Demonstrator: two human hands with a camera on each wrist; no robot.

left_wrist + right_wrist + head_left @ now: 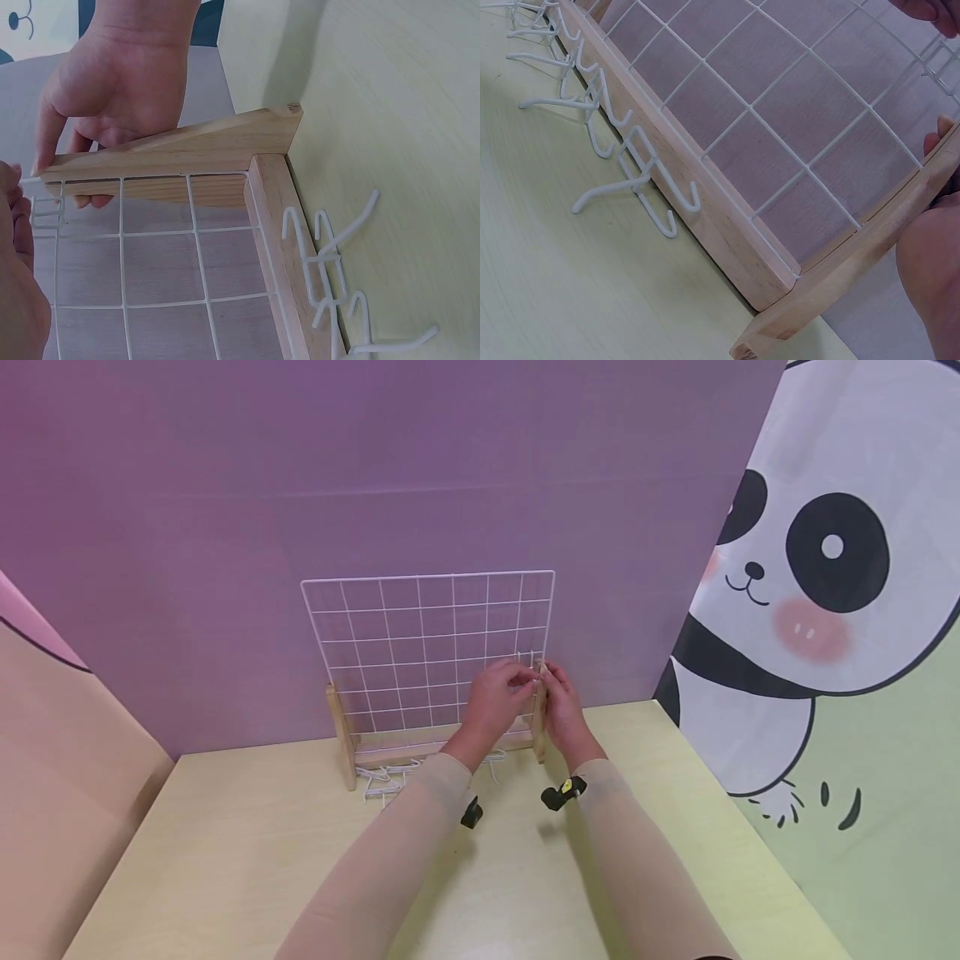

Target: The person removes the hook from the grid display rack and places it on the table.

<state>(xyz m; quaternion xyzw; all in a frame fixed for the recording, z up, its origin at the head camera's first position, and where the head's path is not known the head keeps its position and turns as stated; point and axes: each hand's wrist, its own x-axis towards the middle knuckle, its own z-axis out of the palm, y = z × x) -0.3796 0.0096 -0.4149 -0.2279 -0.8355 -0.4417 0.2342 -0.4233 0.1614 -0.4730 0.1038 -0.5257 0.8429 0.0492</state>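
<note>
A white wire grid panel [405, 647] stands in a wooden stand [343, 739] at the back of the table. At the stand's right post [187, 150], my right hand [566, 714] grips the upper end, thumb in front and fingers behind. My left hand [489, 697] is just left of that post, its fingers bent at a white wire hook [46, 213] on the grid. The fingertips' contact with this hook is partly hidden. More white wire hooks [634, 169] lie on the table along the stand's front bar, partly covered by my left forearm in the head view.
The pale wooden table [225, 852] reaches back to a purple backdrop [420, 460] close behind the grid. A panda picture [810, 568] covers the wall on the right. Black wrist cameras [562, 793] hang beneath both forearms.
</note>
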